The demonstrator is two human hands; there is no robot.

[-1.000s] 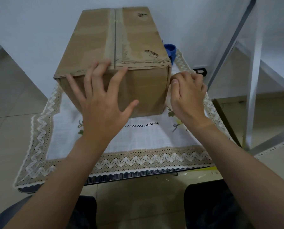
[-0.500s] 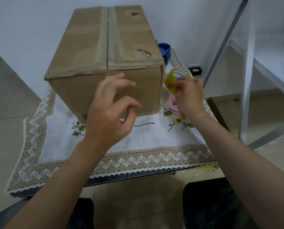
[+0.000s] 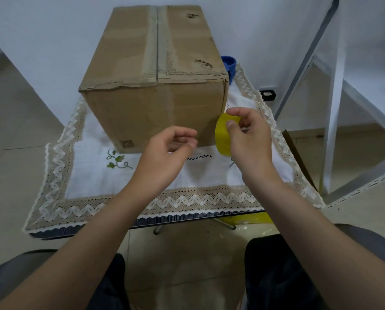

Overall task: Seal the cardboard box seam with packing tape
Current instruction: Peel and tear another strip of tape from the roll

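A brown cardboard box [image 3: 151,101] stands on the small table, its top seam running away from me with old tape strips along it. My right hand [image 3: 249,139] holds a yellow roll of packing tape [image 3: 222,136] in front of the box's lower right corner, thumb and fingers pinched on the roll. My left hand [image 3: 167,153] hovers just left of the roll, off the box, its fingers loosely curled and holding nothing.
A white cloth with a lace zigzag border [image 3: 93,182] covers the table. A blue object [image 3: 229,63] peeks out behind the box's right side. A white metal frame [image 3: 332,121] stands to the right. My knees are below the table's front edge.
My left hand left the box's front face and pulled back toward the roll. My right hand brought the yellow tape roll down and nearer to me, in front of the box corner.
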